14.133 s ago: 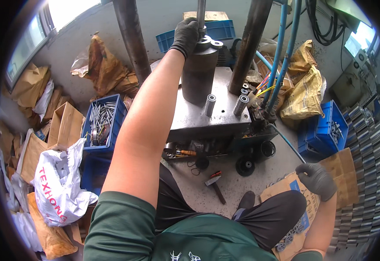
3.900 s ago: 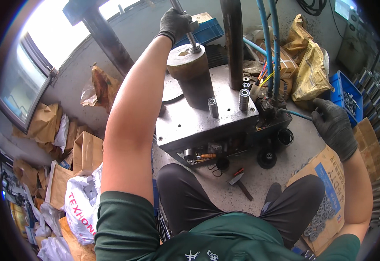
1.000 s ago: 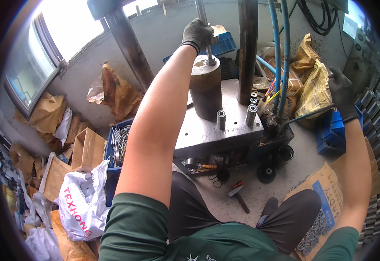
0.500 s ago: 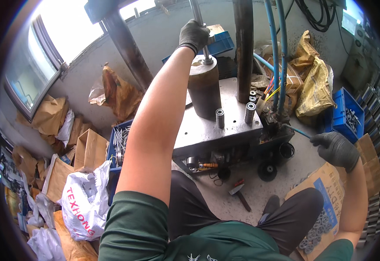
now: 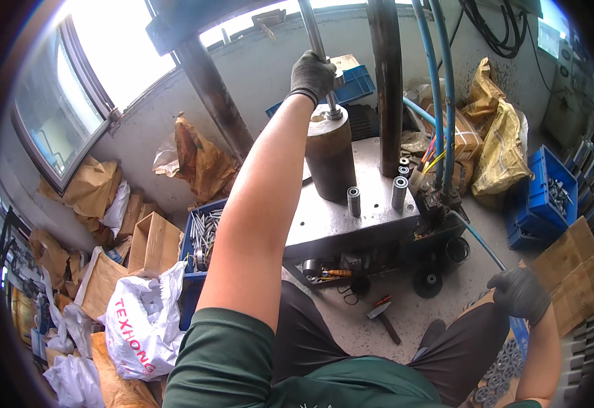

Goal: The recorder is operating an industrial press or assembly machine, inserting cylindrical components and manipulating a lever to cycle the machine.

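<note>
My left hand (image 5: 312, 73), in a dark glove, is closed around the thin metal rod (image 5: 310, 27) just above the rusty steel cylinder (image 5: 329, 160) that stands on the grey press plate (image 5: 351, 217). My right hand (image 5: 520, 294), also gloved, hangs low at the right beside my knee, its fingers curled; whether it holds anything is hidden. Just below it lie several metal rings (image 5: 497, 367) on cardboard. Two short steel sleeves (image 5: 355, 200) stand upright on the plate in front of the cylinder.
Two dark press columns (image 5: 387, 81) and blue hoses (image 5: 440, 88) rise behind the plate. A blue crate of metal rods (image 5: 202, 231) sits at the left, another blue crate (image 5: 542, 197) at the right. A hammer (image 5: 382, 316) lies on the floor. Paper sacks and bags surround.
My right hand has dropped from the hoses at the right of the press down to beside my knee. My left hand has stayed on the rod above the cylinder.
</note>
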The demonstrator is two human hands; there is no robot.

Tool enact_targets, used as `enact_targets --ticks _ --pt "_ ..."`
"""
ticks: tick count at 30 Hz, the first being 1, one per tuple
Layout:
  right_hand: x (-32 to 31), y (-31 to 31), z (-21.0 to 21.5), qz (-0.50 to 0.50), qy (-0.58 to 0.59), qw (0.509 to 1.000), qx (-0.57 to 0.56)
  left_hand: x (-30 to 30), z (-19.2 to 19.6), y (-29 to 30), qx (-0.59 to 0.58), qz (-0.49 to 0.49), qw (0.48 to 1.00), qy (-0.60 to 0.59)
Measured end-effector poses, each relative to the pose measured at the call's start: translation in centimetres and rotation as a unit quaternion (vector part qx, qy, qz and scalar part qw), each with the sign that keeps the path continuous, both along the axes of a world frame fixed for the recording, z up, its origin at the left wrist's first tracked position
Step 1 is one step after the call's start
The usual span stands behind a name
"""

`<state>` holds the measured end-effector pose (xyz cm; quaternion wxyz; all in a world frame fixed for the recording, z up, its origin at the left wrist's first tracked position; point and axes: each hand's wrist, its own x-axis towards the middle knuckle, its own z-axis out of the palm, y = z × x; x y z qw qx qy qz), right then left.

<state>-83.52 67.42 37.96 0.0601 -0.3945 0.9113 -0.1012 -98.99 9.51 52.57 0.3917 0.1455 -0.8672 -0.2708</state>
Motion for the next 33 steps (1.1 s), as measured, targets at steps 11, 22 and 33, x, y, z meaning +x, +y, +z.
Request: enact_targets --ticks 11,22,33 --pt "-0.3 -0.2 1.4 -0.079 -0.037 0.996 -0.022 -0.4 -0.2 -0.9 -0.101 0.008 0.995 -0.018" --pt "-0.9 -0.5 2.4 -0.066 -0.07 0.992 -0.079 -2.8 -1.0 -3.4 -0.152 0.021 0.987 -0.055" --pt "-0.9 -0.3 2.5 -0.061 -0.11 0.992 0.006 -0.3 -0.3 -0.4 -0.025 0.016 0.999 -0.012"
